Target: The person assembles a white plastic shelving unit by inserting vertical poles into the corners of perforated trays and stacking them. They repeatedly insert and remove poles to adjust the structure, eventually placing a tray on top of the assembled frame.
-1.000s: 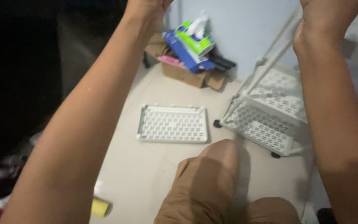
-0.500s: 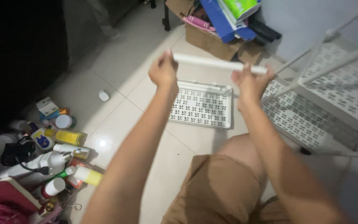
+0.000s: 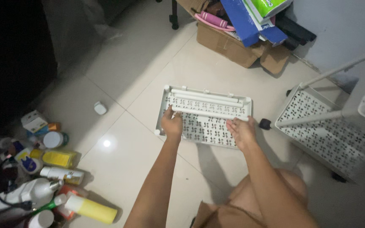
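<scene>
Two bare hands over one white perforated plastic tray (image 3: 216,131), which lies flat on the pale tiled floor (image 3: 148,71) just in front of the person's knee. Left hand (image 3: 172,123): fingers curled at the tray's left edge, about the left end of a white plastic tube (image 3: 208,113); whether the grip is fully closed cannot be told, since the fingertips are hidden under the hand. Right hand (image 3: 241,131): lying on the tray's right part, fingers spread toward the tube's right end; contact with the tube not clear.

Tubes lying lengthwise in the tray: at least three, the one at the hands and two more (image 3: 208,98) side by side along the far edge. They merge in the dim light, so the count is uncertain.

One white perforated wheeled shelf rack (image 3: 317,126) to the right, cut off by the picture's edge; one black caster (image 3: 265,123) plain to see just beside the tray's right edge.

One brown cardboard box (image 3: 229,42) near the far wall, holding blue and green packages, its top cut off.

One small white cap (image 3: 100,108) alone on the floor, left of the tray.

Bottles and jars, heaped at the floor's lower left: a yellow cylindrical bottle (image 3: 90,208) among them; the rest overlap in shadow and cannot be counted.
</scene>
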